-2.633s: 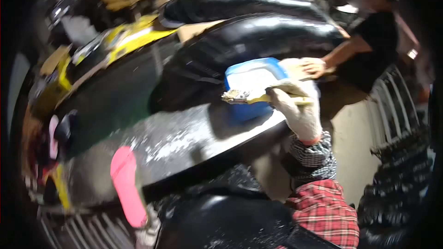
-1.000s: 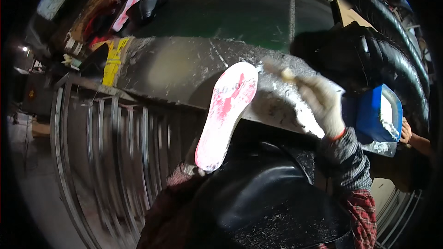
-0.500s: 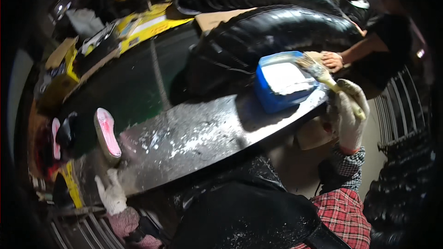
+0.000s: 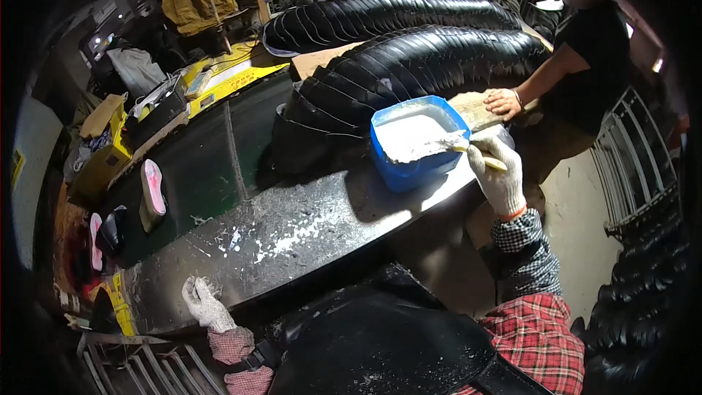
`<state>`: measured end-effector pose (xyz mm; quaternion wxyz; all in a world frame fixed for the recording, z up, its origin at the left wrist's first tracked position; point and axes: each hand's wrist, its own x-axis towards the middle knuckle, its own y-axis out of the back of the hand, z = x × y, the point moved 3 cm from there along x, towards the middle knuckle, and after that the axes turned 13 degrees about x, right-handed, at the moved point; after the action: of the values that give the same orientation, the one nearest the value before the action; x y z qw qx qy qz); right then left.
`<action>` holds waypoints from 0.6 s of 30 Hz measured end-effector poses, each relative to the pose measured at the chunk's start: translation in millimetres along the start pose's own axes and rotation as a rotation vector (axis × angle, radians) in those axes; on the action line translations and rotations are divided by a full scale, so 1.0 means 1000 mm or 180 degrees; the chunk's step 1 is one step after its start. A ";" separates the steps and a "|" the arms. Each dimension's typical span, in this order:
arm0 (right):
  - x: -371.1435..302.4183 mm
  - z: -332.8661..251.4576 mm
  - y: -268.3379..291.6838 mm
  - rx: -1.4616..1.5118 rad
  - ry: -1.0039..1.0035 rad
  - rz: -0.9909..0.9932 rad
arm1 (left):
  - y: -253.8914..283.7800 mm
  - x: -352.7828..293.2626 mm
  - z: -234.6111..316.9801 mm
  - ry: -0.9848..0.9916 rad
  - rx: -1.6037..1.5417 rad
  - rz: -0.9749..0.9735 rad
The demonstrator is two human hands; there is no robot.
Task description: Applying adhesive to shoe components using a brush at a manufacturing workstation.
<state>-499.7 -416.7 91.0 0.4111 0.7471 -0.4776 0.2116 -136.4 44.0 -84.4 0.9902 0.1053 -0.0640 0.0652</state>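
My right hand, in a white knit glove, is closed on a brush with a pale yellow handle. The brush's bristle end, coated in white, lies at the near right rim of a blue tub holding white liquid. My left hand, also gloved, hovers by the near edge of the metal ledge, fingers loosely curled and apart, with nothing visible in it. Beyond it, a pale shoe-shaped piece with a pink-smeared white face stands on the dark green belt. A similar pink-faced piece lies farther left beside a black piece.
The metal ledge is spattered white. Behind the tub lie two long rows of stacked black pieces. At the right, a co-worker's hand rests on a brownish board. Yellow boxes stand at the left, metal racks at the right.
My right hand has lowered the brush from above the tub's right side to its rim. My left hand's fingers have curled, and it is farther from the shoe-shaped piece. The view has shifted.
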 end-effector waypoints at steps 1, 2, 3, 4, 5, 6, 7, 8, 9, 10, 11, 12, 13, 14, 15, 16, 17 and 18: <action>-0.006 0.003 -0.002 0.0327 -0.0237 0.0069 | 0.003 0.001 0.000 -0.0023 0.0055 -0.0029; -0.005 0.005 -0.002 0.0243 -0.0339 0.0070 | 0.007 0.003 0.001 -0.0047 0.0109 -0.0059; -0.002 0.004 -0.004 0.0330 -0.0414 0.0099 | 0.010 0.005 -0.001 0.0134 -0.0061 -0.0194; 0.000 -0.003 -0.004 0.0410 -0.0528 0.0152 | 0.008 0.005 0.003 0.0301 -0.0205 -0.0363; 0.003 -0.014 -0.007 0.0223 -0.0425 0.0174 | 0.009 0.006 0.010 0.0448 -0.0354 -0.0495; -0.005 -0.006 -0.005 0.0151 -0.0575 0.0145 | 0.014 0.002 0.019 0.0373 -0.0176 -0.0342; -0.010 -0.011 0.000 -0.0170 -0.0651 -0.0072 | 0.014 -0.005 0.035 0.0272 -0.0060 -0.0195; -0.010 -0.025 0.007 -0.0558 -0.0669 -0.0254 | 0.010 -0.004 0.049 0.0184 -0.0038 -0.0069; -0.019 -0.030 0.007 -0.0388 -0.1094 -0.0342 | 0.014 -0.001 0.054 0.0281 -0.0067 -0.0040; -0.032 -0.035 0.004 -0.0245 -0.1538 -0.0444 | 0.019 0.001 0.052 0.0419 -0.0086 -0.0043; -0.041 -0.041 -0.013 -0.0139 -0.1463 -0.0781 | 0.022 0.005 0.048 0.0514 -0.0081 0.0074; -0.046 -0.052 -0.032 -0.0116 -0.1426 -0.1112 | 0.015 0.012 0.045 0.0657 -0.0084 0.0118; -0.049 -0.060 -0.057 -0.0092 -0.1534 -0.1523 | 0.009 0.008 0.058 0.0756 0.0055 -0.0064; -0.051 -0.067 -0.084 -0.0039 -0.1680 -0.1937 | 0.003 0.001 0.071 0.0840 0.0236 -0.0252; -0.046 -0.080 -0.112 0.0073 -0.1425 -0.2082 | -0.001 0.001 0.067 0.0900 0.0194 -0.0431; -0.042 -0.087 -0.138 0.0230 -0.1156 -0.2202 | 0.001 0.002 0.059 0.0911 0.0172 -0.0592; -0.052 -0.078 -0.161 0.0499 -0.1212 -0.2420 | 0.001 0.001 0.052 0.1003 0.0158 -0.0661; -0.052 -0.074 -0.180 0.0722 -0.1254 -0.2666 | 0.001 0.000 0.044 0.1141 0.0109 -0.0733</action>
<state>-357.8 -291.4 22.8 0.2784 0.9414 -0.1780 -0.0672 -142.0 35.5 -41.5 0.9847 0.1155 0.1267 -0.0297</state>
